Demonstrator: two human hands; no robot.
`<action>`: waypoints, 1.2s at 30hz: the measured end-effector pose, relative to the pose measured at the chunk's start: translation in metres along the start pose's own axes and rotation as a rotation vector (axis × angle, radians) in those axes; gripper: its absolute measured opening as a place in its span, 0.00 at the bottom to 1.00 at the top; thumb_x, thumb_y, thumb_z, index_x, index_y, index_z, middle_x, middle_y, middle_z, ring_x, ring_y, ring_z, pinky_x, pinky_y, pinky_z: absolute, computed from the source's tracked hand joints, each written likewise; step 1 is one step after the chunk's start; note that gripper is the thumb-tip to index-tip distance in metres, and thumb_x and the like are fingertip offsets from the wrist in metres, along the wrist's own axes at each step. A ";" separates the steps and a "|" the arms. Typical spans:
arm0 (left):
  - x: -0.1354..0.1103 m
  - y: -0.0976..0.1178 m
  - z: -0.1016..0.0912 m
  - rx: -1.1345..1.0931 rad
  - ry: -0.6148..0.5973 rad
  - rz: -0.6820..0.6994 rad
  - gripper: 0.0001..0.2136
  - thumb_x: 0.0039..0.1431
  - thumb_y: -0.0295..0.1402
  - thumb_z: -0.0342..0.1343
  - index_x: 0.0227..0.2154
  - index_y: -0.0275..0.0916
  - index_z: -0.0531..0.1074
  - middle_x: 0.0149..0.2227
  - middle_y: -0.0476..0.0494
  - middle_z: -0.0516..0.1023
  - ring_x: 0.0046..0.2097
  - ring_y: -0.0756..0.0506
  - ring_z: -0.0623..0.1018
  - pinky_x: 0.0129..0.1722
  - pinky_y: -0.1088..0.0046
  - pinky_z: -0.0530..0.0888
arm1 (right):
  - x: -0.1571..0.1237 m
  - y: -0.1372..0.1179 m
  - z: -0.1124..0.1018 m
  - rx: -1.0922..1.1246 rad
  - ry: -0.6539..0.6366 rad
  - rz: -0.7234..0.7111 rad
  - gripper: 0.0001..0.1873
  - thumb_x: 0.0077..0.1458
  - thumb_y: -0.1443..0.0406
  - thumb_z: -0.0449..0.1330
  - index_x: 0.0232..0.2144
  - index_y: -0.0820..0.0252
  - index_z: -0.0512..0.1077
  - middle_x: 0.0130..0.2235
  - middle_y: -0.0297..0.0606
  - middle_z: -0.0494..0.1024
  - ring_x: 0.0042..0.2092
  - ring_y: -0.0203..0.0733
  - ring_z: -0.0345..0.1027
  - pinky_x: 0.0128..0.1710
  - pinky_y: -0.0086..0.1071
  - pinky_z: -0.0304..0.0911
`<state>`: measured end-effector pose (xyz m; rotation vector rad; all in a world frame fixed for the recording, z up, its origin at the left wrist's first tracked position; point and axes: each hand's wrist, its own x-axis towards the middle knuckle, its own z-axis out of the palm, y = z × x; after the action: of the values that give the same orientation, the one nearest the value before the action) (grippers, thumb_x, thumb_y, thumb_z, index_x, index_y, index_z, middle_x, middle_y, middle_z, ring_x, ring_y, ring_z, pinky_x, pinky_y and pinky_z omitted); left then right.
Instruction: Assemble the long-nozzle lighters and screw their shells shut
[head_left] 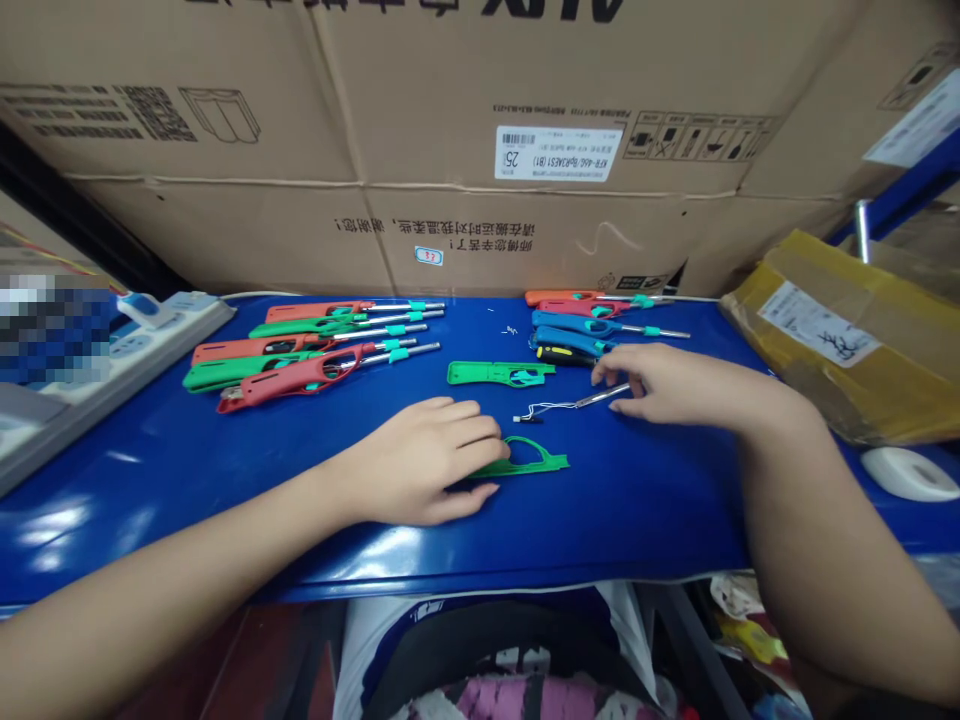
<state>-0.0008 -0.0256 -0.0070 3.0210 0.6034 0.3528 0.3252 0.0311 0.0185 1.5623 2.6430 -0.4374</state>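
Note:
My left hand (pixel 435 455) is at the front middle of the blue table, fingers curled over one end of a green lighter casing half (pixel 551 462). Its open trigger loop shows to the right of my fingers; the rest is hidden. My right hand (pixel 667 385) has its thumb and fingers around the right end of a thin metal lighter tube (pixel 600 396). From the tube's other end, white wires (pixel 547 406) run to a small dark part. Behind lies the other green casing half (pixel 495 373), with a teal trigger in it. A black and yellow screwdriver (pixel 566 355) lies just beyond my right fingers.
Several red, orange and green lighters (pixel 300 375) lie at the left, with orange, red and blue ones (pixel 577 322) at the back right. A power strip (pixel 120 370) borders the left. A large carton (pixel 420 230) stands behind; a taped box (pixel 832 340) and white mouse (pixel 911 474) are right.

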 end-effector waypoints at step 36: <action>-0.003 -0.032 0.015 -0.279 0.139 -0.320 0.08 0.66 0.34 0.56 0.44 0.40 0.77 0.42 0.44 0.79 0.45 0.45 0.78 0.46 0.69 0.76 | 0.011 -0.001 0.037 -0.061 0.147 -0.485 0.13 0.64 0.54 0.57 0.37 0.57 0.72 0.34 0.35 0.76 0.31 0.37 0.65 0.31 0.31 0.52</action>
<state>-0.0121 0.0025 -0.0251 2.5960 0.9427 0.5762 0.3148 0.0298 -0.0188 0.9567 3.1093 -0.2576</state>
